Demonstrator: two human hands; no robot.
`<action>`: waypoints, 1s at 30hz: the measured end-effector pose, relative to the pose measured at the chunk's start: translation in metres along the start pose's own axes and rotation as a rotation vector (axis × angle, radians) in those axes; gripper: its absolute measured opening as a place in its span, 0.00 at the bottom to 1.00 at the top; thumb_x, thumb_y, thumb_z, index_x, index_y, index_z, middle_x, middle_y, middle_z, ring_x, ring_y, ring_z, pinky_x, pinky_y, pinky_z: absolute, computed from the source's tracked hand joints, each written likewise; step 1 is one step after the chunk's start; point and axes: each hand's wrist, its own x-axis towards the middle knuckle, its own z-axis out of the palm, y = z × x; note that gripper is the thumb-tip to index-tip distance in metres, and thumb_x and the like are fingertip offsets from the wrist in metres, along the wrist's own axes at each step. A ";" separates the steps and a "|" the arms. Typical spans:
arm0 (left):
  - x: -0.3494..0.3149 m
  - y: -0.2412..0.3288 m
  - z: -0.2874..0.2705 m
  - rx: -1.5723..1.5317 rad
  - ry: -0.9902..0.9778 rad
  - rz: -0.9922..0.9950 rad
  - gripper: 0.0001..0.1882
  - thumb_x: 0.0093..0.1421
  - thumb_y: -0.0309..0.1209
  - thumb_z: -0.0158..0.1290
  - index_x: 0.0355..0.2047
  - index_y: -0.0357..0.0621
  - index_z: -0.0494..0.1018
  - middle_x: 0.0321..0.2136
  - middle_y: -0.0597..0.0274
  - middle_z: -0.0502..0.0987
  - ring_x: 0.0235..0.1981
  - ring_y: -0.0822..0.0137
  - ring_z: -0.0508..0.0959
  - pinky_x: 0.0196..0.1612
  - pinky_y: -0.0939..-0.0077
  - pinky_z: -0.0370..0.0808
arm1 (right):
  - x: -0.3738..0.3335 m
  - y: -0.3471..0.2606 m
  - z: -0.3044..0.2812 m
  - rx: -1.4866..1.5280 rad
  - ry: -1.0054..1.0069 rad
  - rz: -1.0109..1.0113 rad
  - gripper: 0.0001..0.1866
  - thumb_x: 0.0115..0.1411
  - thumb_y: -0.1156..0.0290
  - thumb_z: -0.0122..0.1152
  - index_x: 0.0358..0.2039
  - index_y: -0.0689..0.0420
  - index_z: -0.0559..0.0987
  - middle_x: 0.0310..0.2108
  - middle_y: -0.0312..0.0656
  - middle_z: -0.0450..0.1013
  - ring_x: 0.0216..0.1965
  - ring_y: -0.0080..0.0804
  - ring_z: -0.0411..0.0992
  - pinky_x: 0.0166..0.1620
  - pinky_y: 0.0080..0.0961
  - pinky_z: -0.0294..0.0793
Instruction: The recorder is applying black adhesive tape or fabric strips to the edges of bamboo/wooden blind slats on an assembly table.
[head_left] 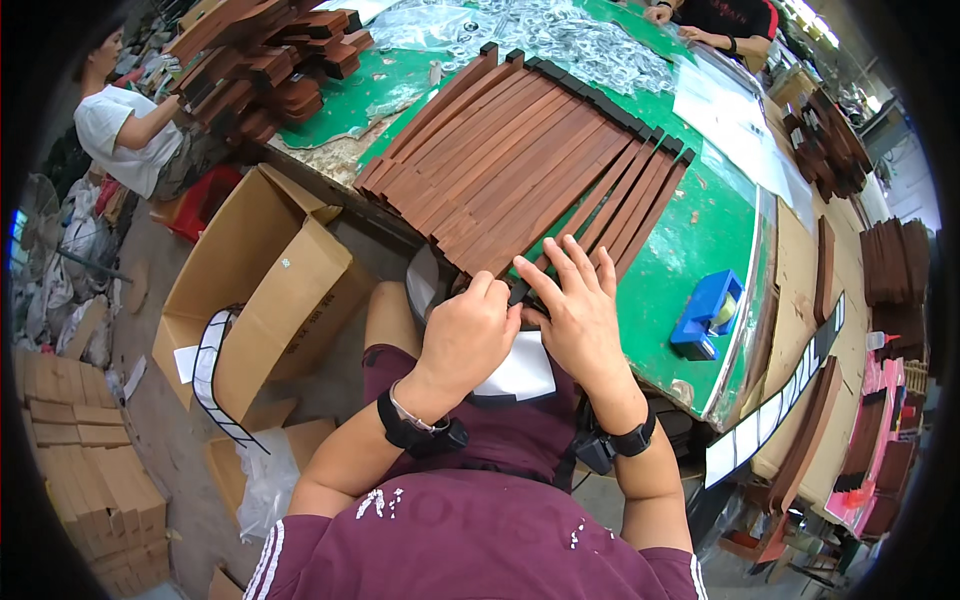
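A row of reddish-brown wooden slats (pixel 500 150) lies side by side on the green table, their far ends black. Toward the right of the row, several slats stand slightly apart, with green showing between them. My left hand (pixel 455 335) is closed at the near ends of the slats; a small dark piece shows by its fingertips, but what it grips is hidden. My right hand (pixel 580 315) is beside it, fingers stretched out over the near ends of the right-hand slats. Below the hands, a white sheet (pixel 522 370) with a dark edge rests on my lap.
A blue tape dispenser (pixel 706 315) sits right on the green table (pixel 655 345). Clear plastic pieces (pixel 560 40) cover its far side. Stacked wood (pixel 275 75) stands far left, near a person in white (pixel 120 135). An open cardboard box (pixel 290 300) is at my left.
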 end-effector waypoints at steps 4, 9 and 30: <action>-0.002 0.000 0.003 0.014 0.029 0.026 0.10 0.55 0.28 0.62 0.34 0.37 0.73 0.32 0.55 0.74 0.26 0.53 0.79 0.29 0.64 0.77 | -0.001 -0.001 0.001 0.002 0.009 0.001 0.36 0.42 0.64 0.77 0.56 0.42 0.78 0.59 0.47 0.70 0.64 0.47 0.63 0.67 0.57 0.53; -0.009 -0.006 0.006 -0.006 0.067 0.053 0.13 0.56 0.31 0.63 0.37 0.38 0.74 0.33 0.56 0.74 0.27 0.54 0.79 0.29 0.65 0.77 | -0.003 -0.001 0.004 -0.025 0.035 -0.011 0.36 0.41 0.63 0.78 0.55 0.44 0.78 0.59 0.46 0.70 0.64 0.47 0.63 0.67 0.56 0.54; 0.005 -0.039 -0.050 -0.400 0.130 -0.352 0.16 0.59 0.32 0.62 0.43 0.36 0.74 0.22 0.58 0.76 0.25 0.63 0.77 0.32 0.69 0.74 | -0.033 -0.070 -0.038 0.111 -0.035 -0.439 0.07 0.54 0.69 0.63 0.35 0.52 0.79 0.60 0.44 0.70 0.67 0.45 0.62 0.68 0.53 0.53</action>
